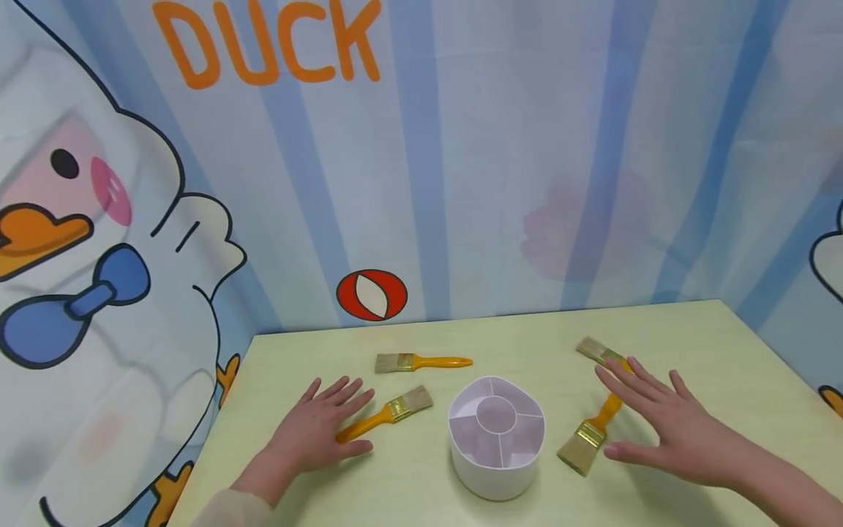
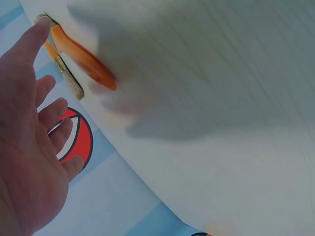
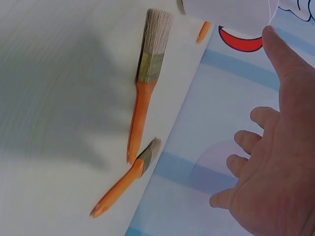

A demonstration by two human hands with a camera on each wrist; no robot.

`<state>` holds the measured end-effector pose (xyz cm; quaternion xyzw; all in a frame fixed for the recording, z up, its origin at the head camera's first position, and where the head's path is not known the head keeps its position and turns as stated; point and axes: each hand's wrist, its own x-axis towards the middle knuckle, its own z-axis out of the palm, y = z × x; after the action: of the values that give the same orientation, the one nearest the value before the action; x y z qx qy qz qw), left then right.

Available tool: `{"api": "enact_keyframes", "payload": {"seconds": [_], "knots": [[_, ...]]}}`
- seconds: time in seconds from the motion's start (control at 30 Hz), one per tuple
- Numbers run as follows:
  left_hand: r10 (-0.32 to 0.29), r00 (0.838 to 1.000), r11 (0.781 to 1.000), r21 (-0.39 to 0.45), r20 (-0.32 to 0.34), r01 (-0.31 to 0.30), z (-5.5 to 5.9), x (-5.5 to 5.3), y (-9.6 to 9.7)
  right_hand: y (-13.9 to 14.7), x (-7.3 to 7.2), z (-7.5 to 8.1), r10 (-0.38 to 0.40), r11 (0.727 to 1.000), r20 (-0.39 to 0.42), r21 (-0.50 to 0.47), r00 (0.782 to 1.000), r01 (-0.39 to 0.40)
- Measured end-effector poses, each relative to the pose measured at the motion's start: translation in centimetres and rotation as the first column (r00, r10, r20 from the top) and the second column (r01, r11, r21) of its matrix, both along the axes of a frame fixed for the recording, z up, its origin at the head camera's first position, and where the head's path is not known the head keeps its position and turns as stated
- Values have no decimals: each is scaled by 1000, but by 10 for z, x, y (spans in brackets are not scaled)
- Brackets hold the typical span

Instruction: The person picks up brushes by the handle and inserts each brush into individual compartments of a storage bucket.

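Observation:
My left hand point(image 1: 321, 428) is held over the table with its fingers spread, palm down, holding nothing. Its thumb and forefinger overlap the orange handle of a flat paintbrush point(image 1: 399, 407) in the head view. Behind that brush lies a narrower paintbrush point(image 1: 421, 362), bristles to the left. On the other side my right hand point(image 1: 678, 435) hovers with straight, spread fingers, its shadow on the tabletop beneath. Close to its thumb is a wide paintbrush point(image 3: 147, 69), bristles toward me. A smaller paintbrush point(image 3: 129, 179) lies farther back, partly behind the fingers in the head view.
Between the hands stands a white round organizer point(image 1: 497, 479), its top divided into several compartments around a central round one. The pale table point(image 1: 527, 337) ends at a curtain point(image 1: 474, 183) printed with a duck, stripes and a red ball.

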<state>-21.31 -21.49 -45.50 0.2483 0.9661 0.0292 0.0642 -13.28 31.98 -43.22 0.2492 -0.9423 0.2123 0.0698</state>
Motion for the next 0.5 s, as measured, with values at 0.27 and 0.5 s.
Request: {"api": "enact_keyframes", "payload": {"seconds": [0.27, 0.5], "knots": [[-20, 1000, 999, 31, 24, 19, -10, -2, 2, -25, -1, -2, 65, 992, 86, -112, 994, -56], [-72, 997, 995, 66, 12, 71, -13, -3, 4, -45, -1, 1, 120, 976, 179, -200, 977, -83]]}}
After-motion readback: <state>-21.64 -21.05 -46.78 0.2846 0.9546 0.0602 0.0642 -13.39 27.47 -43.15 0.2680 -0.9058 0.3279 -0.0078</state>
